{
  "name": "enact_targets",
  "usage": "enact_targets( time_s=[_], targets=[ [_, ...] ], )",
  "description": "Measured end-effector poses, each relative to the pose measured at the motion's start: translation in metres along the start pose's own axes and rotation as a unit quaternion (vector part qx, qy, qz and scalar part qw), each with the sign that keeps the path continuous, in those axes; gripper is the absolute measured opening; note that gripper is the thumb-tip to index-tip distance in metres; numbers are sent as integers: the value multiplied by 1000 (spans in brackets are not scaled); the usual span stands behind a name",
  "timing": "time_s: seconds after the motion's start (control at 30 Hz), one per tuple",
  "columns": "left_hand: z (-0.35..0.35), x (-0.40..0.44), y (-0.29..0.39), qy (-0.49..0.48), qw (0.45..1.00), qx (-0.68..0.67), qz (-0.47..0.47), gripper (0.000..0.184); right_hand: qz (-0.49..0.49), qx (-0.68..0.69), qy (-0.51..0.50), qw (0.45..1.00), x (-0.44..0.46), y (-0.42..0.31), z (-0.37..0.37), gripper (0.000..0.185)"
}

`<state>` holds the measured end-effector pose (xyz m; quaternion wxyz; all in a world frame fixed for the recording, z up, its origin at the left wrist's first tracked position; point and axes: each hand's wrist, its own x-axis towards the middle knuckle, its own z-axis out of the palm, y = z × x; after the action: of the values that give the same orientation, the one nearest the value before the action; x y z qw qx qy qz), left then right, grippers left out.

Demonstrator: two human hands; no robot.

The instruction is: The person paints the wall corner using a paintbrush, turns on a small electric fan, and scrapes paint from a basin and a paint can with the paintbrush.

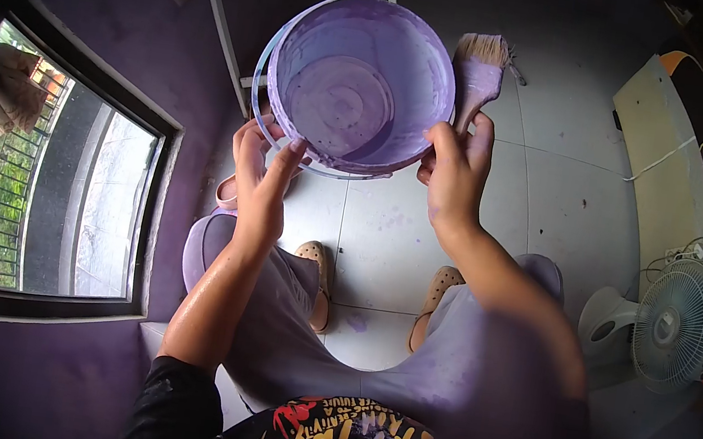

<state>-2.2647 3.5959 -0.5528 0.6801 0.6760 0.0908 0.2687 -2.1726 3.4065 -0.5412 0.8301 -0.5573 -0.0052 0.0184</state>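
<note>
A paint bucket [420, 93], smeared with purple paint inside and along its rim, is tilted so that its inside faces me. Little but a thin purple coating shows on its bottom. My left hand [261, 183] grips the near left rim, thumb on the edge, beside the pale wire-like handle [266, 52]. At the near right rim, my right hand [456, 176] pinches the bucket's edge and also holds a paintbrush [480, 80]. The brush points away from me, bristles up, with purple paint on its lower bristles and handle. Some of the fingers are hidden behind the bucket.
Grey floor tiles [405, 227] carry purple spots. On the left is a window [57, 185] in a purple wall; white metal legs [223, 14] stand nearby. A white fan [672, 326], cables and a pale board [653, 146] are at the right. A pinkish item [228, 192] lies behind my left hand.
</note>
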Motion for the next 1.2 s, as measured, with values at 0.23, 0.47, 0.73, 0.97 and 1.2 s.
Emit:
enact_targets(
  time_s=[0.23,0.47,0.73,0.97,1.2],
  targets=[
    [-1,2,8,6,999,-24,-28,47,-4,-1,-11,1000,2,1,-1,32],
    [-1,2,12,7,1000,13,-2,45,-18,-17,-13,1000,5,2,-2,35],
    [1,2,19,-1,993,91,77,45,-50,-45,-13,998,9,4,-7,37],
    [-6,7,10,-22,997,43,63,52,1,1,3,1000,15,6,-5,32],
    [-8,9,16,9,999,23,-28,41,-5,-8,2,1000,14,4,-5,28]
  ],
)
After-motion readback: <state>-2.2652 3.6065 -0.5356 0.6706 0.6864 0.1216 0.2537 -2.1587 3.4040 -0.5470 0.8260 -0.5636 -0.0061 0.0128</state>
